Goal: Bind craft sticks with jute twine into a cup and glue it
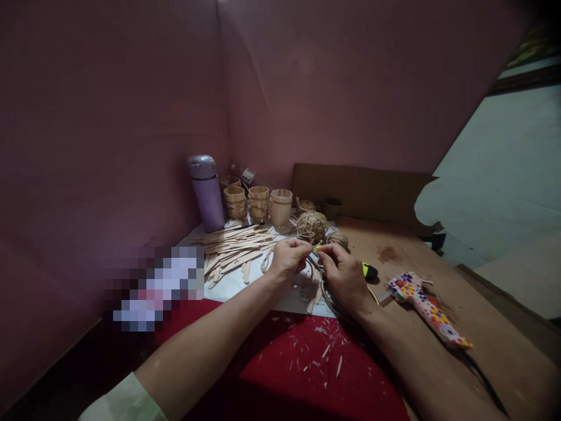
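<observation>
My left hand (289, 258) and my right hand (344, 276) meet above the work surface, thumbs and fingers pinched together with the fingertips close to each other. Whatever they pinch is too small to make out. Just behind the fingertips sits a ball of jute twine (312, 225), with a smaller twine ball (337, 240) beside it. Flat wooden craft sticks (239, 248) lie in a loose pile left of my left hand. A yellow and black tool handle (370, 271) shows partly behind my right hand. Beneath the right hand a thin cord or cable loops.
Wooden cups (281, 207) banded with twine line the back, near a purple bottle (208, 196). A flower-patterned glue gun (432, 310) lies at right on brown board (482, 351). Scraps litter the red cloth (280, 362) in front. A cardboard panel (372, 187) stands behind.
</observation>
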Motion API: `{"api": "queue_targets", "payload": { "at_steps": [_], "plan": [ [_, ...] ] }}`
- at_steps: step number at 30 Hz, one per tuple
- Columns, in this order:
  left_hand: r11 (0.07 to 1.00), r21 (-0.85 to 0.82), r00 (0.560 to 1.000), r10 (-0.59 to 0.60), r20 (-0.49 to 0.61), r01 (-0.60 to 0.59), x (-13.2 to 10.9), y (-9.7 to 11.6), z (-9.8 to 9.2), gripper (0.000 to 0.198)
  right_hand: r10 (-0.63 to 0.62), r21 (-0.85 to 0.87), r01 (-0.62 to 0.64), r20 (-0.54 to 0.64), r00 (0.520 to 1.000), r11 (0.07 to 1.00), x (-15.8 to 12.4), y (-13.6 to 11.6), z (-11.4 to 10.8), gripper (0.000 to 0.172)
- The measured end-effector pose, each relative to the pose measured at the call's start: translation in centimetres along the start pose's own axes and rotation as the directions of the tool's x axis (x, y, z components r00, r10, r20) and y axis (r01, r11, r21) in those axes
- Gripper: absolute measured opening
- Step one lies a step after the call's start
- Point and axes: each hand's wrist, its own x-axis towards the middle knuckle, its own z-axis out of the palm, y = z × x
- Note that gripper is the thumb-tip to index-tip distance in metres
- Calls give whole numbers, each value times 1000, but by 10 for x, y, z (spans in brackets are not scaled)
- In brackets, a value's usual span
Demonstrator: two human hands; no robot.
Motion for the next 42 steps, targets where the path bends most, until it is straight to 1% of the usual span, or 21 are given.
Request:
{"api": "queue_targets", "payload": {
  "at_steps": [6,12,13,15,17,18,21,24,27,29,32,34,38,42],
  "plan": [
    [1000,-14,1000,-10,5,10,0,-3,0,15,-13,-117,13,0,1000,993,0,0,0,16],
    [1000,-10,1000,-1,-11,1,5,-6,-2,12,-38,-133,43,37,999,990,-1,1,2,11],
    [1000,-9,1000,0,-14,0,6,-6,-2,12,-59,-145,65,40,997,987,-1,1,1,10],
    [1000,-11,1000,2,-14,-2,7,-7,-3,12,-149,-179,151,29,988,972,-1,1,1,7],
    [1000,-7,1000,2,-7,-2,8,-8,-3,13,-258,-189,254,6,966,948,0,0,1,5],
    [1000,-3,1000,0,-3,0,8,-7,-3,13,-301,-177,295,-5,954,939,0,0,0,7],
    [1000,10,1000,-3,9,3,7,-6,-2,14,-346,-112,341,-32,938,933,2,-1,0,14],
    [1000,16,1000,7,30,-7,6,-5,-2,15,-360,-75,356,-44,932,932,4,-3,0,15],
    [1000,25,999,18,41,-19,5,-4,-2,15,-348,-48,346,-53,936,937,4,-3,-1,16],
    [999,32,999,22,44,-24,4,-4,-2,15,-315,-39,313,-40,948,949,4,-4,-2,15],
    [999,52,999,16,50,-18,3,-4,-1,15,-205,-33,206,15,979,978,2,-4,-3,11],
    [997,77,998,2,58,-7,3,-4,0,15,-131,-28,132,40,991,991,1,-3,-3,8],
    [995,99,996,-13,90,4,0,-3,2,17,-43,9,43,15,999,999,4,-4,-4,9],
    [997,80,989,-11,145,0,-3,-3,4,17,-7,67,8,-12,1000,998,7,-4,-4,12]
  ]
}}
